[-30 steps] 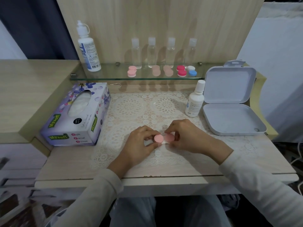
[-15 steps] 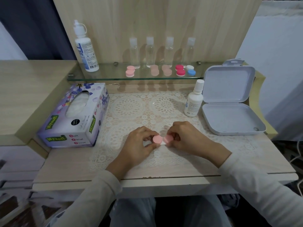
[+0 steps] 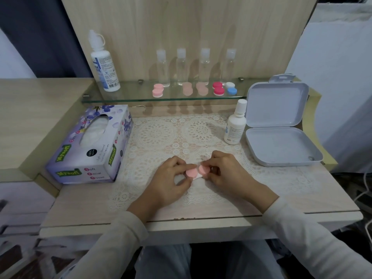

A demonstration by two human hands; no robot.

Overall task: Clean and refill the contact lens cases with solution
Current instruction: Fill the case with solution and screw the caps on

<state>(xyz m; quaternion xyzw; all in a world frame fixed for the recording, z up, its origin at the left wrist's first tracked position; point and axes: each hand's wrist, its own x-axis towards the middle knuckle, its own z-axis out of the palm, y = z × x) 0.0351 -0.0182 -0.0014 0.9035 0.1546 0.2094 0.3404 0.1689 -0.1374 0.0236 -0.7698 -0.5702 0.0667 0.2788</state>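
A pink contact lens case (image 3: 196,171) with two round caps lies on the lace mat in front of me. My left hand (image 3: 170,178) pinches its left cap and my right hand (image 3: 223,172) pinches its right cap. A small white solution bottle (image 3: 235,125) stands at the mat's right. On the glass shelf (image 3: 124,97) sit a tall solution bottle (image 3: 103,67), a pink case (image 3: 158,90), two pale peach cases (image 3: 187,89), a red case (image 3: 218,88) and a white-and-blue case (image 3: 231,88).
A purple tissue box (image 3: 90,146) stands at the left of the mat. An open grey hinged box (image 3: 279,137) lies at the right. Several clear small bottles (image 3: 182,67) line the back of the shelf. The desk's front edge (image 3: 201,220) is close to my wrists.
My hands and the case stay in place on the mat; the fingers have shifted slightly on the two caps. The camera has tilted a little.
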